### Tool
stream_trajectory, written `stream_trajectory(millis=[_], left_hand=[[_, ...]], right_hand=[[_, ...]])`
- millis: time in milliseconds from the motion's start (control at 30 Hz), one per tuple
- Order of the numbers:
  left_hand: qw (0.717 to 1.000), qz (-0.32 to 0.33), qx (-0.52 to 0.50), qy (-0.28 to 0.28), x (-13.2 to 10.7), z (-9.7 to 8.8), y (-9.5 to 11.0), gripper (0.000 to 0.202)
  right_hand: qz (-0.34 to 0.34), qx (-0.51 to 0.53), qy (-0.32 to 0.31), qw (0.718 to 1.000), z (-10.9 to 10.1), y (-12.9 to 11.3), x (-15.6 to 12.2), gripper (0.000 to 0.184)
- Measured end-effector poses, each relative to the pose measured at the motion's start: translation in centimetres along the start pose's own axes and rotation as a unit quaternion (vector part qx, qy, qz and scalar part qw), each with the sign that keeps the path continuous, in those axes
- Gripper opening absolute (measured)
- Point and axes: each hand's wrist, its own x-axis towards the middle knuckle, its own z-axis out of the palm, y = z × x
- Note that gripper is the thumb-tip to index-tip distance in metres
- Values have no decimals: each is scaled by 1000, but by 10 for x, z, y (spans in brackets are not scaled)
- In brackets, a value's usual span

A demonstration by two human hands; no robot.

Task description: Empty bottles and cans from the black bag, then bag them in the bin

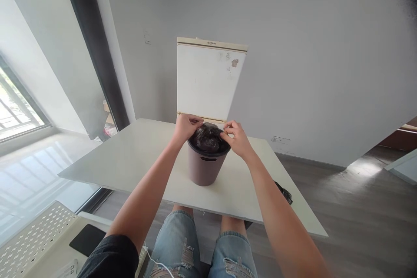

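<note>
A mauve trash can (203, 168) with a dark rim and a slot handle stands upright on the white table. Bunched inside its mouth is a black plastic trash bag (208, 139), part of it rising above the rim. My left hand (189, 127) pinches the bag at the left side of the opening, fingers closed. On the opposite side, my right hand (235, 137) has its thumb and fingers closed on the bag's edge. The bag's lower part is hidden within the can.
The white table (140, 156) reaches out on both sides. Another piece of black plastic (284, 193) lies near its right edge, partly behind my right forearm. A white refrigerator (208, 80) stands behind the table. At lower left, a dark phone-like slab (87, 239) rests on a cream surface.
</note>
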Motion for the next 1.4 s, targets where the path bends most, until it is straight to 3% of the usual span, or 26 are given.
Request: stream_trajectory(millis=[167, 233, 333, 433, 467, 567, 600, 667, 767, 800, 900, 1033, 1100, 1200, 1300, 1400], left_hand=[[992, -22, 116, 33, -11, -16, -31, 11], [992, -19, 118, 38, -15, -18, -35, 10], [997, 18, 56, 52, -19, -12, -24, 14], [997, 64, 11, 31, -20, 1, -1, 23], [997, 78, 6, 16, -21, 5, 7, 23], [995, 104, -8, -4, -27, 12, 17, 22], [994, 105, -15, 11, -31, 12, 14, 22], [992, 94, -22, 82, -39, 7, -2, 25], [985, 23, 19, 172, -55, -1, -50, 33], [986, -14, 52, 160, -61, -2, -69, 33], [983, -91, 148, 51, -81, 4, -124, 38], [956, -110, 267, -49, -106, 17, -172, 47], [920, -141, 362, -53, -117, 19, -187, 49], [869, -160, 466, -44, -128, 19, -203, 52], [860, -141, 488, -49, -132, 20, -211, 55], [858, -135, 493, -49, -131, 22, -211, 54]], right_hand=[[141, 32, -59, 988, -17, 25, -15, 42], [144, 2, -46, 989, -21, 26, -18, 42], [111, -3, -56, 992, -17, 14, -11, 21], [62, -21, -145, 987, 3, 1, 8, 60], [47, -54, -165, 984, 11, -1, 16, 56], [28, -154, -174, 972, 33, 1, 35, 16], [29, -169, -173, 970, 37, 4, 39, 17], [33, -171, -171, 970, 39, 10, 45, 22], [42, -111, -102, 988, 32, 14, 48, 15], [46, -83, -68, 993, 28, 14, 50, 13], [51, -18, 12, 998, 15, 6, 59, 13], [-13, 87, 97, 991, -8, -8, 88, 29], [-53, 132, 136, 980, -29, -11, 104, 33], [-83, 169, 200, 961, -80, -6, 116, 26], [-102, 172, 293, 935, -139, 13, 98, 18], [-89, 167, 408, 893, -178, 43, 51, 10]])
